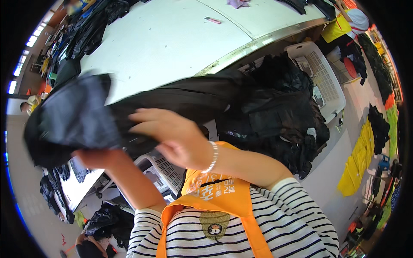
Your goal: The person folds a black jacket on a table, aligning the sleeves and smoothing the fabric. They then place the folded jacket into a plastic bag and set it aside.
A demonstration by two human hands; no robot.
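A long black garment (167, 96), perhaps trousers, stretches across in front of me from the pile on the right to the far left. Its left end is bunched, blurred by motion, and shows a greyish-blue inner side. My left hand (98, 158) is closed on the underside of that end, its fingertips hidden by the cloth. Over the middle of the garment is my right hand (174, 135), with fingers stretched out and slightly smeared; whether it touches the cloth is hard to make out.
A heap of black garments (275, 116) lies over a white plastic basket (327, 77) at right. Ahead is a pale table (159, 38) with small pink-handled snips (213, 20). Another basket (167, 172) stands below my arms. Yellow cloth (357, 161) lies on the floor; other people work nearby.
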